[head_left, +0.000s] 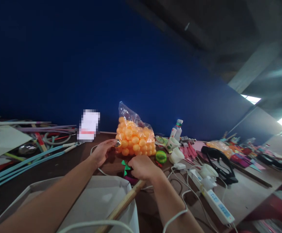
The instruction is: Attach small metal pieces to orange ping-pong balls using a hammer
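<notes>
My left hand (103, 152) reaches out left of a clear plastic bag of orange balls (136, 139). A small shiny metal piece (117, 142) is pinched at its fingertips, beside the bag's lower left edge. In front of the bag, my right hand (142, 166) is closed with curled fingers. A green leaf-shaped piece (125, 167) and a dark purple object (130, 179) are right against those fingers; what the fingers grip is hidden. A wooden stick (123, 204) runs below the right hand, over a white tray (133, 213).
Blue tubes (39, 160) and sticks lie left, near an upright blurred white panel (88, 126). Right of the bag are a green ring-like roll (161, 156), white tape (176, 156), a bottle (176, 130), a power strip (218, 205) with loose cables, and a black frame (219, 165).
</notes>
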`<state>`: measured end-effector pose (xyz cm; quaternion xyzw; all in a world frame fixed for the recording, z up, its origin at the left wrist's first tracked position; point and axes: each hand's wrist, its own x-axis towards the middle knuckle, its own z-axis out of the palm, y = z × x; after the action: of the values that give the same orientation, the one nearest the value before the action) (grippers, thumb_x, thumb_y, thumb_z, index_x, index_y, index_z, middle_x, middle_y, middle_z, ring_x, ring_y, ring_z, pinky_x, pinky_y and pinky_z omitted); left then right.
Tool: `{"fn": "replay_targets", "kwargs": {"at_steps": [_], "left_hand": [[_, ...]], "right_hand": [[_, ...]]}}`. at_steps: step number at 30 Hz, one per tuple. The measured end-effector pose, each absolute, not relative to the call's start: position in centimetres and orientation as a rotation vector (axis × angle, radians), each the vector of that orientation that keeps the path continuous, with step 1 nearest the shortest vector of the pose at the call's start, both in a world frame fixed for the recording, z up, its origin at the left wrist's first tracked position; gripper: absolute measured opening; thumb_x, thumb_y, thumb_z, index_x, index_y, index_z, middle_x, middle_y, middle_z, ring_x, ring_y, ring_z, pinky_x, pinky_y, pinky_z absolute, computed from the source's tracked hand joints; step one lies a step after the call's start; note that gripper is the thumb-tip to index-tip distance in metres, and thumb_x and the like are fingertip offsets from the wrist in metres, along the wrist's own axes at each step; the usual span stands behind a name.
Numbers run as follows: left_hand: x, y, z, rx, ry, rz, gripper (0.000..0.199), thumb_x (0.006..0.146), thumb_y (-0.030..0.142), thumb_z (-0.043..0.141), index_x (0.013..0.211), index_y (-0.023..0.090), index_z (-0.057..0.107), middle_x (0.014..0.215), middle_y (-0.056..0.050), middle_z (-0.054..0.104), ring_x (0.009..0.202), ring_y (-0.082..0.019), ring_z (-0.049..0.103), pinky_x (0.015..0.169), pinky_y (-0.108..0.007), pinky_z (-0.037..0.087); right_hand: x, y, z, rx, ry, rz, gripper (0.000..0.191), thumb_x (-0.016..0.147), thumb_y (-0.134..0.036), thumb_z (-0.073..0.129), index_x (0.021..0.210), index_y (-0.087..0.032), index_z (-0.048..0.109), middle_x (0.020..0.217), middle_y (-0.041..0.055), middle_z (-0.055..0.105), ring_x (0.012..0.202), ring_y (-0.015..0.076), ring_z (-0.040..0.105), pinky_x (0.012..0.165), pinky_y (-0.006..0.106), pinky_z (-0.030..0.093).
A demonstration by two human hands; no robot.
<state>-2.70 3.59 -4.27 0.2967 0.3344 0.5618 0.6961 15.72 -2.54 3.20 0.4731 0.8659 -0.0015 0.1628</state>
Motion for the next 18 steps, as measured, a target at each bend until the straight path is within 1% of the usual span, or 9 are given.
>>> {"fn": "replay_targets", "kwargs": {"at_steps": [6, 9, 12, 15, 18], "left_hand": [[-2.7, 3.7, -4.5, 0.674, 0.723, 1.262, 0.015, 0.075, 0.015, 0.069, 0.089, 0.010, 0.069, 0.082, -0.009, 0.071, 0.062, -0.015, 0.065, 0.054, -0.024, 0.055], [-2.7, 3.7, -4.5, 0.659, 0.725, 1.263, 0.014, 0.074, 0.015, 0.070, 0.087, 0.011, 0.069, 0.080, -0.008, 0.071, 0.061, -0.014, 0.065, 0.053, -0.024, 0.055], [-2.8, 3.5, -4.1, 0.644, 0.737, 1.261, 0.015, 0.073, 0.015, 0.071, 0.087, 0.010, 0.068, 0.076, -0.007, 0.070, 0.059, -0.013, 0.064, 0.050, -0.023, 0.054], [-2.8, 3.3, -3.6, 0.610, 0.722, 1.257, 0.012, 0.075, 0.013, 0.068, 0.087, 0.010, 0.068, 0.074, -0.006, 0.069, 0.059, -0.013, 0.065, 0.050, -0.022, 0.054], [-2.9, 3.2, -3.2, 0.552, 0.689, 1.278, 0.008, 0.078, 0.011, 0.063, 0.085, 0.010, 0.068, 0.074, -0.006, 0.070, 0.060, -0.014, 0.066, 0.053, -0.022, 0.055]], "right_hand": [[15.7, -3.0, 4.0, 1.396, 2.555, 0.007, 0.020, 0.080, -0.023, 0.054, 0.090, -0.024, 0.072, 0.090, 0.0049, 0.073, 0.086, 0.0204, 0.067, 0.057, 0.027, 0.032], [15.6, -3.2, 4.3, 1.394, 2.522, -0.022, 0.019, 0.080, -0.021, 0.054, 0.089, -0.024, 0.071, 0.090, 0.0044, 0.073, 0.087, 0.0200, 0.067, 0.056, 0.027, 0.030], [15.8, -3.3, 4.4, 1.408, 2.518, -0.049, 0.018, 0.081, -0.023, 0.055, 0.090, -0.023, 0.071, 0.091, 0.0043, 0.073, 0.086, 0.0197, 0.066, 0.056, 0.027, 0.029], [16.3, -3.3, 4.8, 1.456, 2.567, -0.130, 0.019, 0.082, -0.024, 0.054, 0.093, -0.023, 0.070, 0.092, 0.0032, 0.072, 0.084, 0.0183, 0.064, 0.058, 0.027, 0.030], [16.9, -3.3, 5.3, 1.527, 2.649, -0.288, 0.018, 0.083, -0.023, 0.053, 0.091, -0.023, 0.069, 0.090, 0.0010, 0.071, 0.081, 0.0158, 0.061, 0.063, 0.025, 0.033]]}}
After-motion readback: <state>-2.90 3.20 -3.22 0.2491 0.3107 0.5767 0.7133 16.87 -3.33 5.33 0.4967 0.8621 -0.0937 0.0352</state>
